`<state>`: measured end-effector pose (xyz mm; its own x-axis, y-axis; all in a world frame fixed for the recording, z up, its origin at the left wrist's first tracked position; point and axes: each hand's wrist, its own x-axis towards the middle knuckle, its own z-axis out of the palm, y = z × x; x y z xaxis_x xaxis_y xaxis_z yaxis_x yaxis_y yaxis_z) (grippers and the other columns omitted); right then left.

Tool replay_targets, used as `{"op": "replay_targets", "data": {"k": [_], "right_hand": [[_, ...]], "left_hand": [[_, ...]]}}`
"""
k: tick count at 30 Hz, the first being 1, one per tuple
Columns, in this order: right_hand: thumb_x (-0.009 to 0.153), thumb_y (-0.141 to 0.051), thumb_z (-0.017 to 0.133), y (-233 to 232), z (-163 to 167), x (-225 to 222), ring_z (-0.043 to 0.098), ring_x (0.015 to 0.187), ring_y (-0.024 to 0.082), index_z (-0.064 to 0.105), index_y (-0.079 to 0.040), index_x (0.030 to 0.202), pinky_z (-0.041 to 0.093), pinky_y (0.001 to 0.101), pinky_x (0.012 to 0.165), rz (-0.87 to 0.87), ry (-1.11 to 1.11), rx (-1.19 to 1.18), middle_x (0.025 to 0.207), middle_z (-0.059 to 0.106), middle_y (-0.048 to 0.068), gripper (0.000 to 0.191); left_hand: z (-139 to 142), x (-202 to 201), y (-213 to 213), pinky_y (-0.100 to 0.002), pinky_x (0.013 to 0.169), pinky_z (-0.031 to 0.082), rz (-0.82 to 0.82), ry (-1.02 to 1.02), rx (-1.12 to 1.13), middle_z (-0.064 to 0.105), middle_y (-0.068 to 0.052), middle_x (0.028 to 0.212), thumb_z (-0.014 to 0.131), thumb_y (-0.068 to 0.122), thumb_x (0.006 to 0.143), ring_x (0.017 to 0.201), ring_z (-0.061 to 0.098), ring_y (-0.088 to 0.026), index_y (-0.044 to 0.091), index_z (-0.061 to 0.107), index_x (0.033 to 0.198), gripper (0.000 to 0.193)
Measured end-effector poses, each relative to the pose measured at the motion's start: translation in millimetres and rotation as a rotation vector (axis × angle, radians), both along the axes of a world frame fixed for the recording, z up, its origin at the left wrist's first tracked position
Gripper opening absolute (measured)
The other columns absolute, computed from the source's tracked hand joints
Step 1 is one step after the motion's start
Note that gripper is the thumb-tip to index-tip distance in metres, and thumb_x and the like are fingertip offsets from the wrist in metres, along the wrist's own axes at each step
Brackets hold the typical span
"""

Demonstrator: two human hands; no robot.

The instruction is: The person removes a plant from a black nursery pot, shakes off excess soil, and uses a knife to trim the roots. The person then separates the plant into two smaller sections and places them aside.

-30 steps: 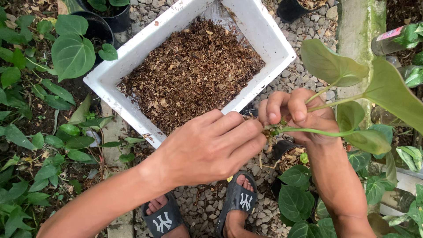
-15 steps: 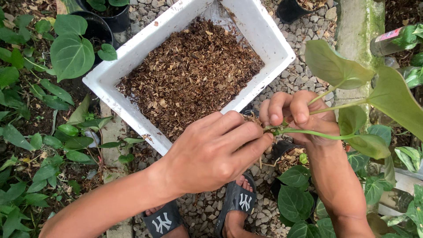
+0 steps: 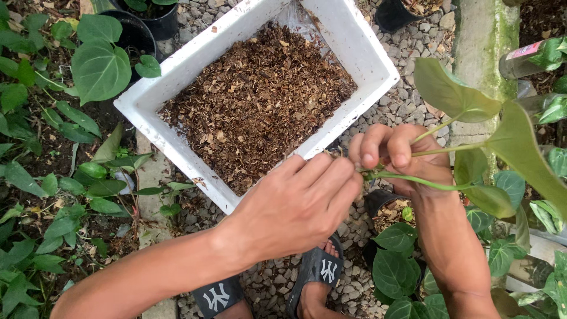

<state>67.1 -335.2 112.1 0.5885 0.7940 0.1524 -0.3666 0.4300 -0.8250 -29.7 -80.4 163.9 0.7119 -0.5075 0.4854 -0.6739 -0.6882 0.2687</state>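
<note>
My right hand (image 3: 397, 155) grips the base of a small green plant (image 3: 466, 127) with long stems and broad heart-shaped leaves that spread to the right. My left hand (image 3: 295, 207) reaches across from the left, its fingertips pinching at the same stem base, just over the near right corner of a white foam box (image 3: 171, 147). The box holds brown, dry shredded bark or husk (image 3: 254, 100). What the fingertips pinch is hidden between the two hands.
Grey gravel (image 3: 407, 88) covers the ground. My feet in black sandals (image 3: 322, 274) stand below the hands. Black pots (image 3: 139, 32) and leafy plants (image 3: 59, 195) crowd the left; a small potted plant (image 3: 393, 239) sits by my right foot. A mossy concrete post (image 3: 481, 47) stands at right.
Both hands stay together at the stem base. The plant's leaves have shifted slightly upward and to the right.
</note>
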Motion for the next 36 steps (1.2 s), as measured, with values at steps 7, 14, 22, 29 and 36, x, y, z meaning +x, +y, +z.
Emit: {"op": "replay_targets", "data": {"k": [7, 14, 22, 29, 36], "right_hand": [[0.103, -0.021, 0.069, -7.9, -2.1, 3.6, 0.053, 0.094, 0.022, 0.071, -0.021, 0.103, 0.042, 0.0344, 0.084, 0.026, -0.022, 0.055, 0.106, 0.067, 0.003, 0.002], [0.104, -0.029, 0.063, -6.4, 1.0, 9.0, 0.051, 0.096, 0.023, 0.065, -0.022, 0.098, 0.043, 0.0375, 0.087, 0.165, -0.108, 0.097, 0.11, 0.064, 0.002, 0.009], [0.107, -0.043, 0.055, -3.0, 4.9, 7.1, 0.052, 0.094, 0.023, 0.065, -0.024, 0.099, 0.045, 0.0371, 0.085, 0.22, -0.151, 0.157, 0.107, 0.063, 0.001, 0.024], [0.102, -0.033, 0.064, -0.1, 8.5, 0.2, 0.051, 0.092, 0.02, 0.065, -0.025, 0.099, 0.043, 0.0345, 0.083, 0.194, -0.142, 0.145, 0.105, 0.063, -0.002, 0.009], [0.105, -0.028, 0.06, 4.3, 9.2, -2.7, 0.054, 0.084, 0.016, 0.065, -0.026, 0.096, 0.044, 0.034, 0.082, 0.158, -0.12, 0.181, 0.101, 0.064, -0.001, 0.011]], "left_hand": [[1.9, -8.3, 13.8, -0.036, 0.07, 0.041, -0.093, 0.06, -0.116, 0.052, -0.004, 0.092, 0.068, 0.026, 0.094, 0.085, 0.053, -0.021, 0.006, 0.064, 0.098, 0.021], [0.6, -10.0, 12.0, -0.034, 0.077, 0.044, -0.113, -0.032, -0.231, 0.055, -0.002, 0.1, 0.07, 0.023, 0.097, 0.091, 0.054, -0.019, 0.006, 0.068, 0.11, 0.022], [11.0, -9.0, 7.6, -0.028, 0.068, 0.045, -0.081, -0.239, -0.221, 0.061, -0.001, 0.102, 0.068, 0.02, 0.093, 0.083, 0.055, -0.015, 0.003, 0.073, 0.114, 0.027], [4.8, -15.2, 10.2, -0.03, 0.075, 0.047, -0.132, -0.284, -0.202, 0.061, -0.002, 0.108, 0.065, 0.018, 0.095, 0.091, 0.056, -0.017, 0.003, 0.075, 0.111, 0.025], [4.4, -17.8, 10.8, -0.033, 0.077, 0.048, -0.146, -0.133, -0.296, 0.061, -0.005, 0.113, 0.062, 0.026, 0.095, 0.09, 0.055, -0.018, 0.0, 0.072, 0.126, 0.042]]}}
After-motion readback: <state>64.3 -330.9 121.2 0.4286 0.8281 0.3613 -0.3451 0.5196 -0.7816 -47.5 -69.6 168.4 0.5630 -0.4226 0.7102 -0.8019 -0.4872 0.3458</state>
